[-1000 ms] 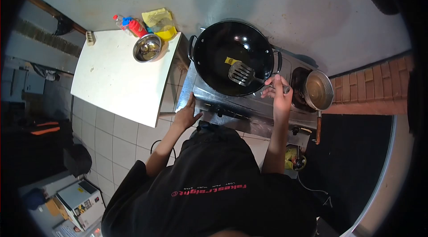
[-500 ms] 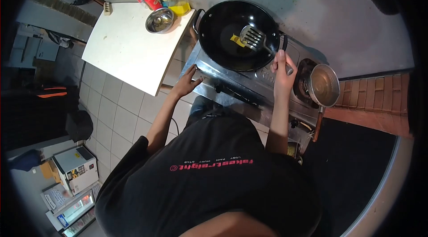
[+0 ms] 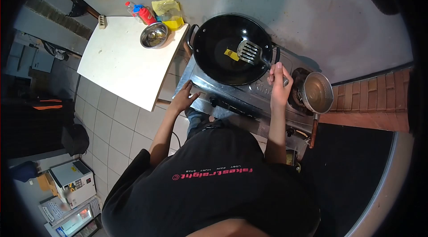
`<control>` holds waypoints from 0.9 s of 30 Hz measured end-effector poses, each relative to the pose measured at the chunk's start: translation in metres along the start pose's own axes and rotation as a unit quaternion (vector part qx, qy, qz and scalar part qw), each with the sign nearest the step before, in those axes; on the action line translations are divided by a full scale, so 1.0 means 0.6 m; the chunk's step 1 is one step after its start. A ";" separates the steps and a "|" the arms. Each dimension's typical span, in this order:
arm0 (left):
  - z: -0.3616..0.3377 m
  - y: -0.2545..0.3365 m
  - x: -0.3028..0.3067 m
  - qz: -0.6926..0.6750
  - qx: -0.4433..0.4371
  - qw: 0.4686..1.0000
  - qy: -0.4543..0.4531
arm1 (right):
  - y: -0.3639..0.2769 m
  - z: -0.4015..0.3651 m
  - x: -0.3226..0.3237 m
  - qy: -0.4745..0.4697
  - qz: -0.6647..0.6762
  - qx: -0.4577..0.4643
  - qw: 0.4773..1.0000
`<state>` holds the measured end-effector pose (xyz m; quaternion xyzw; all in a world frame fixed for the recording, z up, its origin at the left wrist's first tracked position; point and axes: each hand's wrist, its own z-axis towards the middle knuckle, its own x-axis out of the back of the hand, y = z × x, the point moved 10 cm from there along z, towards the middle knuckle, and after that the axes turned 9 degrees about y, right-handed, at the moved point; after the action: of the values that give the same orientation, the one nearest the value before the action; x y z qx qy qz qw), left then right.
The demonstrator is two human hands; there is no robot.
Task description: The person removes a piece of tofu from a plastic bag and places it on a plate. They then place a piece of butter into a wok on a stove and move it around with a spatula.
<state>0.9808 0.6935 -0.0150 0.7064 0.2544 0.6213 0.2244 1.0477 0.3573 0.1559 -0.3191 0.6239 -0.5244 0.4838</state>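
Note:
My right hand (image 3: 280, 84) is wrapped round the handle of a slotted spatula (image 3: 250, 53), whose metal head is over the inside of a black wok (image 3: 209, 65). Beside the spatula's left edge, a flat yellow patch like a label (image 3: 231, 54) shows in the wok's bottom. The wok sits on the left side of a metal gas stove (image 3: 249, 98). At the stove's front left edge is my left hand (image 3: 180, 99), fingers spread and holding nothing.
A small saucepan (image 3: 317, 92) stands on the right burner, its wooden handle pointing towards me. Left of the stove is a white table (image 3: 125, 67) bearing a steel bowl (image 3: 154, 36), a red bottle (image 3: 147, 15) and a yellow packet (image 3: 168, 11). A wall rises behind.
The view has tilted up, so the stove and table appear lower. The spatula head has slid slightly right in the wok, uncovering more of the yellow patch. My left hand stays at the stove's edge.

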 end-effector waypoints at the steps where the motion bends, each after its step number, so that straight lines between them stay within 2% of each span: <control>1: -0.001 0.000 -0.004 -0.002 -0.002 1.000 -0.003 | -0.002 -0.001 0.002 0.004 -0.003 0.001 1.000; 3: -0.002 -0.001 -0.003 -0.041 0.016 0.999 -0.006 | 0.000 -0.003 -0.002 -0.010 -0.027 -0.007 1.000; 9: 0.005 0.002 0.001 -0.037 -0.009 0.999 -0.009 | 0.002 -0.002 0.001 -0.005 -0.044 0.017 0.999; 13: 0.001 0.003 0.002 -0.033 0.037 0.997 -0.055 | 0.005 0.006 0.001 0.008 -0.059 0.035 0.998; 15: 0.001 -0.005 -0.006 0.041 0.025 0.996 -0.069 | 0.007 0.009 -0.001 0.011 -0.050 0.033 0.998; 19: -0.001 0.005 -0.008 0.096 0.028 0.993 -0.056 | 0.007 0.012 -0.007 0.012 -0.074 0.027 0.997; 27: 0.002 0.000 0.006 0.074 0.050 0.996 -0.002 | 0.014 0.020 -0.002 0.030 -0.050 0.048 0.997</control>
<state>0.9822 0.6955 -0.0124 0.7348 0.2319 0.6212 0.1431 1.0601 0.3563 0.1481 -0.3100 0.5956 -0.5866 0.4529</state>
